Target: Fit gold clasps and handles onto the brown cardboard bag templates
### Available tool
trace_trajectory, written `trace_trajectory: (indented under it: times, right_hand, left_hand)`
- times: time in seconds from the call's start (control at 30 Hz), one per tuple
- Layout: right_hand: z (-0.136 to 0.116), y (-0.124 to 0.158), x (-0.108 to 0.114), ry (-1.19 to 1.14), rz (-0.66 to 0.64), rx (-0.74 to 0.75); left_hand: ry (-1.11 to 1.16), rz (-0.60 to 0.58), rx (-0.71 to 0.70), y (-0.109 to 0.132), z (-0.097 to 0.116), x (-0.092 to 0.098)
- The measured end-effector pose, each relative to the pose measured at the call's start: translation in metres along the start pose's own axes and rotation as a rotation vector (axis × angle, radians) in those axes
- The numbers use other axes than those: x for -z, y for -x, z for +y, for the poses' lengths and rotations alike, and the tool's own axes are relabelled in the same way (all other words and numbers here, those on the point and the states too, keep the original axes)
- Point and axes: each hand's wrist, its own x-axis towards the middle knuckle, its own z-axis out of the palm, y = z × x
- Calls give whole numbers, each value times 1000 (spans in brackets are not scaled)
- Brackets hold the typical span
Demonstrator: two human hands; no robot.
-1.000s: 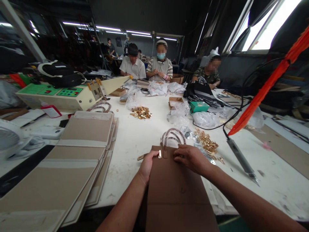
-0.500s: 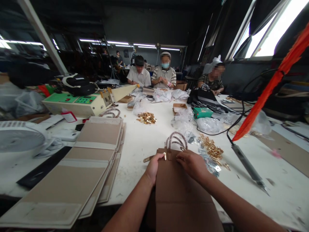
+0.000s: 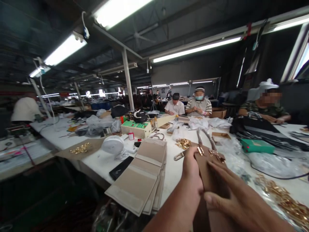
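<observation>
A brown handbag panel (image 3: 205, 161) stands tilted up before me, with handle loops (image 3: 200, 137) at its top and gold metal fittings (image 3: 200, 150) along its upper edge. My left hand (image 3: 191, 169) is closed around its left side, near a strap end (image 3: 180, 156) that sticks out to the left. My right hand (image 3: 231, 190) lies against the front of the panel with fingers stretched out and the thumb apart. Its fingertips rest just below the right-hand fittings (image 3: 216, 154). The lower part of the panel is hidden behind my hands and forearms.
Stacked beige panels (image 3: 142, 170) lie to the left, past them a white fan (image 3: 112, 144) and a machine with green controls (image 3: 136, 128). Gold hardware is heaped at centre (image 3: 183, 143) and right (image 3: 285, 196). A green box (image 3: 257, 146) and plastic bags lie behind. Co-workers sit across the table.
My view has swung left and up. The panel now stands more upright and narrower to me. My right hand has moved from the top edge to lie flat on its front; my left still grips it.
</observation>
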Motion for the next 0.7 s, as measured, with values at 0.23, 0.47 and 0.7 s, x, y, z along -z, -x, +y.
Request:
trace_trajectory:
  times: [0.23,0.47,0.7]
  right_hand:
    - [-67,-42,27,-478,-19,-65]
    - [-111,-75,41,-784,-63,-154]
    - [-87,-124,21,-1137,-52,-631]
  left_hand:
    - [-149,-258,-324,83,28,-27]
    - [-430,-305,-697,92,32,-20]
    - [-711,276,-1011,94,89,78]
